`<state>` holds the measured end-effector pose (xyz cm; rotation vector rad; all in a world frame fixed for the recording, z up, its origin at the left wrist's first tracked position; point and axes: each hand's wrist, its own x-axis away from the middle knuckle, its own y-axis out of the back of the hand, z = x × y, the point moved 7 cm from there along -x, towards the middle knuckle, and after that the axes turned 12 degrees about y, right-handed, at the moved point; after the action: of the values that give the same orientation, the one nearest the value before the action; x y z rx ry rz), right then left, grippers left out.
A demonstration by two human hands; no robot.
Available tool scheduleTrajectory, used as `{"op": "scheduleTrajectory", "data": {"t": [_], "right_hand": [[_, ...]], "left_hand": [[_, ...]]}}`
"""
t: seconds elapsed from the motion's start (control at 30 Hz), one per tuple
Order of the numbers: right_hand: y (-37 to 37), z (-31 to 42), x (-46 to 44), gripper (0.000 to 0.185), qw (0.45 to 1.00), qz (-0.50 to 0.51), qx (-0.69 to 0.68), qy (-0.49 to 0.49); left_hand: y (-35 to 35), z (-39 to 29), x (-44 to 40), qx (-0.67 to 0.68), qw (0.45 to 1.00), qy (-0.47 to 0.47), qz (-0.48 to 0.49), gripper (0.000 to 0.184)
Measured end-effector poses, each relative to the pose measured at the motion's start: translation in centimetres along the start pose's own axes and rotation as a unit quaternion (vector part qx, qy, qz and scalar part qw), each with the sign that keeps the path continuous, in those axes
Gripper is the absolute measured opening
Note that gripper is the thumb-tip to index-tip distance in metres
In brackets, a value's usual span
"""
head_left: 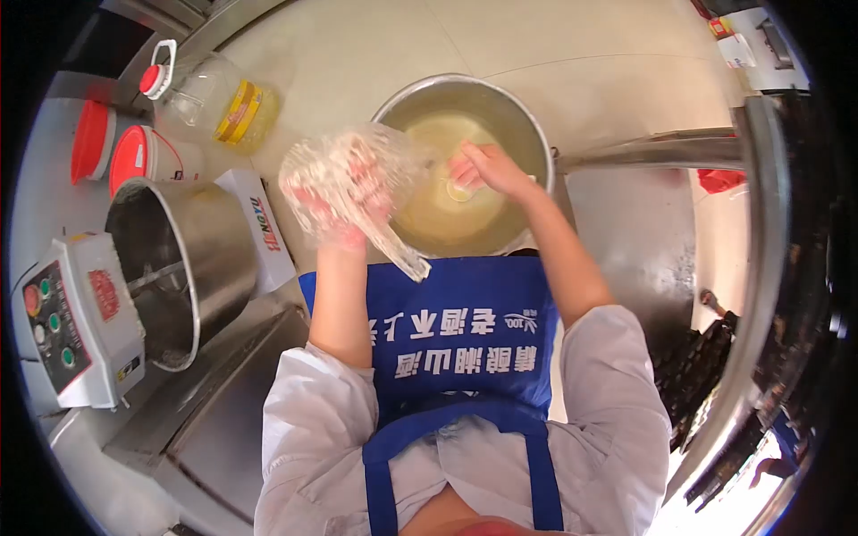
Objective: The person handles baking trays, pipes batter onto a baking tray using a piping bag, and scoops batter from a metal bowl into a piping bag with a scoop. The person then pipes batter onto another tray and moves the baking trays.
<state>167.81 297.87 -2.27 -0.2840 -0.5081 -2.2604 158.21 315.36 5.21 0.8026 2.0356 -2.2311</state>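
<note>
A pale, stringy bundle (344,179), blurred and partly in clear plastic, covers most of my left hand (350,201). One end of it hangs toward my blue apron (465,330). Which fingers grip it cannot be made out. My right hand (483,170) is over the large metal pot (538,134), its fingers bent together near the cloudy yellowish liquid (447,214). At its fingertips is a small pale round shape (460,189), too blurred to name.
At the left stand a mixing machine (89,322) with a steel bowl (219,268), red-lidded buckets (130,161) and a plastic jug (237,112) of yellow liquid. A metal surface (635,241) lies to the right of the pot.
</note>
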Motion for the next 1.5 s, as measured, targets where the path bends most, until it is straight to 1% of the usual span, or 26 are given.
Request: {"op": "scheduleTrajectory", "data": {"t": [0.03,0.07,0.1,0.13,0.17,0.23,0.27,0.3,0.33,0.4,0.43,0.53,0.6,0.63,0.7,0.73,0.8,0.83,0.93,0.97,1.03,1.13,1.33,1.4,1.47,1.5], "right_hand": [[1.2,-0.8,-1.1,0.029,0.933,-0.030,0.352,0.064],[1.0,-2.7,-1.3,0.029,0.933,-0.033,0.353,0.062],[-0.1,-5.9,-1.0,0.026,0.848,0.108,0.519,-0.023],[-0.5,-9.3,-0.1,0.023,0.711,0.245,0.651,-0.106],[-0.8,-11.0,0.2,0.023,0.708,0.246,0.653,-0.109],[-1.5,-13.0,0.3,0.018,0.777,0.207,0.581,-0.124],[-2.1,-13.4,0.7,0.018,0.775,0.215,0.582,-0.124],[-2.5,-11.7,0.7,0.017,0.763,0.190,0.613,-0.080],[-2.9,-9.4,0.7,0.016,0.750,0.159,0.641,-0.033],[-2.9,-4.6,2.6,0.014,0.748,0.128,0.645,-0.086],[-2.0,-3.7,3.6,0.014,0.770,0.061,0.633,-0.051],[1.6,2.3,9.3,0.018,0.809,-0.146,0.569,-0.008],[2.7,4.4,12.8,0.019,0.853,-0.224,0.470,0.014],[1.9,4.7,13.9,0.019,0.853,-0.225,0.471,0.014],[1.7,5.8,16.8,0.013,0.866,-0.392,0.296,0.098],[1.1,6.0,17.0,0.013,0.865,-0.393,0.297,0.098],[-0.8,7.6,17.4,0.014,0.840,-0.395,0.295,0.225],[-1.6,8.7,16.7,0.017,0.819,-0.377,0.328,0.281],[-3.1,8.5,14.0,0.022,0.794,-0.339,0.405,0.301],[-3.6,7.8,14.4,0.022,0.795,-0.339,0.404,0.301],[-5.5,6.2,14.7,0.022,0.826,-0.264,0.409,0.283],[-4.5,6.3,16.0,0.021,0.839,-0.244,0.411,0.259],[-3.0,7.2,14.1,0.019,0.822,-0.319,0.372,0.289],[-4.8,6.8,13.9,0.019,0.816,-0.263,0.410,0.311],[-4.8,6.5,14.6,0.024,0.818,-0.235,0.417,0.319],[-4.2,6.9,14.9,0.027,0.814,-0.247,0.419,0.319]], "left_hand": [[1.2,-1.0,0.6,-0.022,0.998,-0.024,-0.057,0.071],[1.7,-0.7,0.7,-0.021,0.998,-0.021,-0.055,0.071],[3.3,-0.9,1.3,-0.133,0.968,-0.075,-0.198,0.065],[4.7,-1.5,2.5,-0.241,0.902,-0.126,-0.335,0.059],[8.6,-1.4,3.7,-0.203,0.922,-0.126,-0.303,0.042],[10.3,-0.3,3.3,-0.237,0.913,-0.107,-0.315,0.037],[11.0,0.9,3.4,-0.268,0.899,-0.082,-0.336,0.031],[10.7,0.6,3.3,-0.655,0.629,-0.112,-0.405,0.026],[10.0,0.8,3.1,-0.653,0.627,-0.114,-0.410,0.026],[8.9,2.1,1.4,-0.376,0.872,-0.045,-0.310,0.026],[10.1,2.5,1.7,-0.219,0.916,-0.062,-0.330,0.031],[7.4,3.3,-0.1,-0.201,0.917,-0.077,-0.335,0.031],[6.4,4.3,-1.2,-0.178,0.927,-0.070,-0.323,0.035],[6.3,4.6,-1.3,-0.188,0.914,-0.068,-0.352,0.038],[5.8,5.1,-1.4,-0.186,0.899,-0.058,-0.391,0.043],[5.9,5.4,-1.6,-0.185,0.900,-0.057,-0.390,0.043],[6.4,6.3,-2.1,-0.137,0.918,-0.072,-0.366,0.046],[7.0,7.0,-1.9,-0.091,0.904,-0.037,-0.417,0.051],[7.5,7.8,-1.5,-0.100,0.905,0.015,-0.414,0.058],[7.2,7.8,-1.9,-0.041,0.938,0.005,-0.345,0.061],[7.8,7.0,-1.7,-0.010,0.938,-0.007,-0.346,0.057],[8.7,6.2,-1.3,0.026,0.937,-0.016,-0.347,0.053],[9.2,7.2,-0.2,-0.140,0.866,0.002,-0.480,0.051],[10.3,7.2,-0.3,0.007,0.907,-0.034,-0.419,0.048],[12.5,5.7,1.0,-0.098,0.860,-0.052,-0.497,0.051],[10.7,6.0,1.0,-0.183,0.800,-0.062,-0.568,0.051]]}}
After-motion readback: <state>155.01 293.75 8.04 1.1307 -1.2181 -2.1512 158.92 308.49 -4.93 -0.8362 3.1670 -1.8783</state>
